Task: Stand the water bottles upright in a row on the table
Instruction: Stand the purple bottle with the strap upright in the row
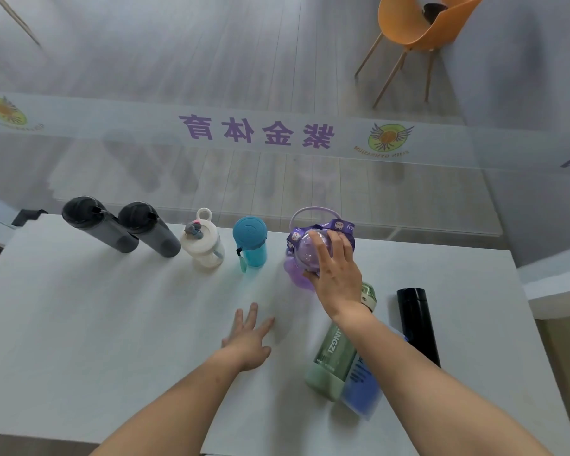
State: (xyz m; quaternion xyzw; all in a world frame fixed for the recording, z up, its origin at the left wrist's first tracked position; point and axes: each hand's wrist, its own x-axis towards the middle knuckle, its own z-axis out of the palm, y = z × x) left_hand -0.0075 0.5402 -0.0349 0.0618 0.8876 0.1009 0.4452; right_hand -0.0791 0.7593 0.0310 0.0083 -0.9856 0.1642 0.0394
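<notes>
Five bottles stand along the table's (79,307) far edge; the right hand (334,274) clasps the purple bottle (305,255), rightmost. Left hand (249,340) lies flat, spread, empty.

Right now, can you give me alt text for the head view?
The right hand grips the purple bottle, last in a row of five upright bottles on the white table. A green bottle and black bottle lie nearby; the left hand rests open.
</notes>
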